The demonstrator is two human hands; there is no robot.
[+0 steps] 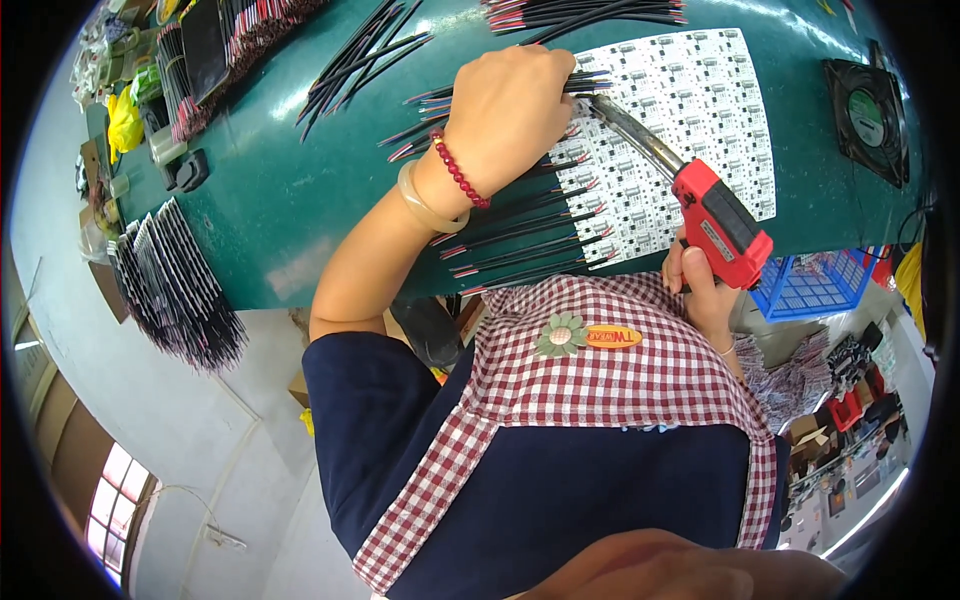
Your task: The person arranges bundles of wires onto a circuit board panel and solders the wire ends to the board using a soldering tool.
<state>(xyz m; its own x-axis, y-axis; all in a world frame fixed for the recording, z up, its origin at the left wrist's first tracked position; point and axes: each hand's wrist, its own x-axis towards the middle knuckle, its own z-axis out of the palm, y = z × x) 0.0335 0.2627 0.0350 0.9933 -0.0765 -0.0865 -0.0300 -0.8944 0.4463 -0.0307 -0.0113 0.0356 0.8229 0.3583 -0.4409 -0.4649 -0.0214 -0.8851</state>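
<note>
Gripping one red-and-black soldering iron (700, 195): right hand (703, 290), fingers wrapped. One white circuit-board sheet (690, 130), densely printed, right of centre on one green table (290, 200); several black cables (525, 233) along its left edge, partly covered by curled left hand (515, 100), grasp indeterminable. Farther right: one black fan (868, 120); near right, one blue crate (815, 285).

Light's pretty bright and even across my green table (260, 200), with white glare smeared along its far left and far right, plus a paler pinkish sheen at its near left. Shadows around my left hand (515, 100) look soft. The window (115, 500) below the table's left end is blown out, and a strip light (865, 515) glows below its right end. Fisheye bends the table's edges, corners go black, fine print on the white sheet (720, 130) on it looks mushy.
</note>
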